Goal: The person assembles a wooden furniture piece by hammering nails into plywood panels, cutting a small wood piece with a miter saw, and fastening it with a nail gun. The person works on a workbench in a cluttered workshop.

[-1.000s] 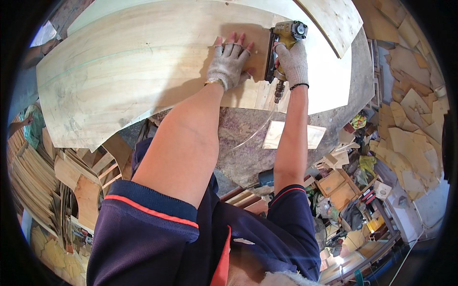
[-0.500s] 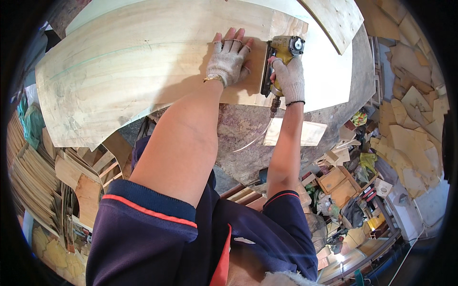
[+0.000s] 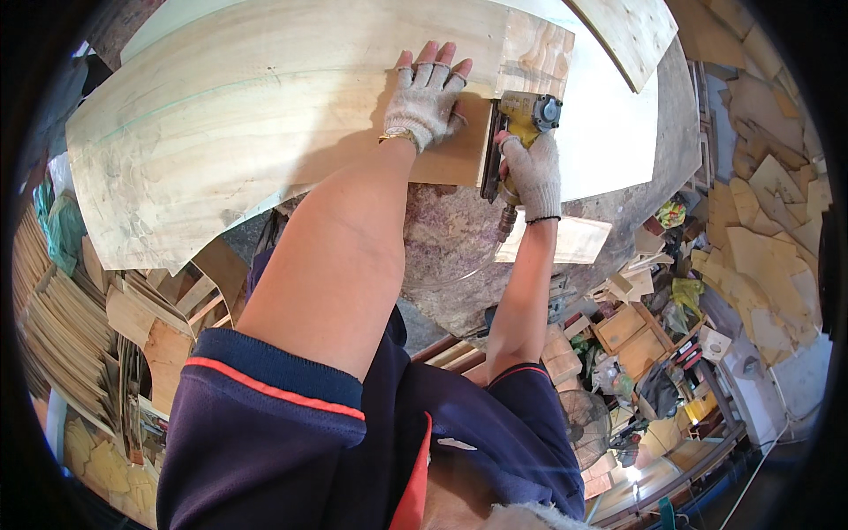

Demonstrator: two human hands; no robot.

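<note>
A large pale plywood sheet (image 3: 221, 132) with a curved edge lies across the work surface. My left hand (image 3: 424, 104), in a fingerless knit glove, is spread flat on it near its right part. Gloved as well, my right hand (image 3: 533, 172) grips the handle of a yellow and black pneumatic nail gun (image 3: 523, 119). The tool's dark magazine stands along the right edge of the sheet, close to its near corner. Just beyond the tool lies a wood strip with visible grain (image 3: 535, 53). Whether the nose touches the wood cannot be seen.
A white panel (image 3: 609, 141) lies under the wood at the right, with another plywood piece (image 3: 625, 40) at the far right. A small board (image 3: 565, 240) rests near my right wrist. Stacked thin boards (image 3: 66, 344) stand at left; scrap pieces (image 3: 760, 256) pile up at right.
My right hand has drawn the nail gun toward me along the sheet's right edge, uncovering more of the grained strip. My left hand stays pressed in nearly the same spot.
</note>
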